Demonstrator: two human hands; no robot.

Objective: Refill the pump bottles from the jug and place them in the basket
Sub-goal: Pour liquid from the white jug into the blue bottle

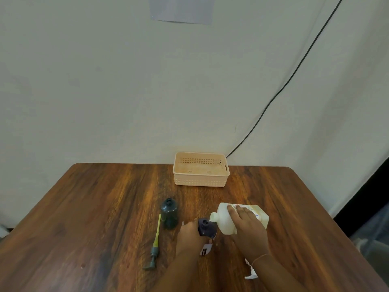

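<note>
Two pump bottles, uncapped: dark purple plastic bottle clasped upright in left hand, mouth under tilted white plastic jug, right hand wrapped around it. Step: filling. Next: steady spout alignment. Dark green bottle waiting beside its detached pump. Peach slotted basket empty, far edge of brown wooden worktop; pale wall behind.

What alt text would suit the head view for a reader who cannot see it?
A right hand tips a white jug into a dark bottle held by the left hand; another open bottle, a pump and a basket share the table.
</note>
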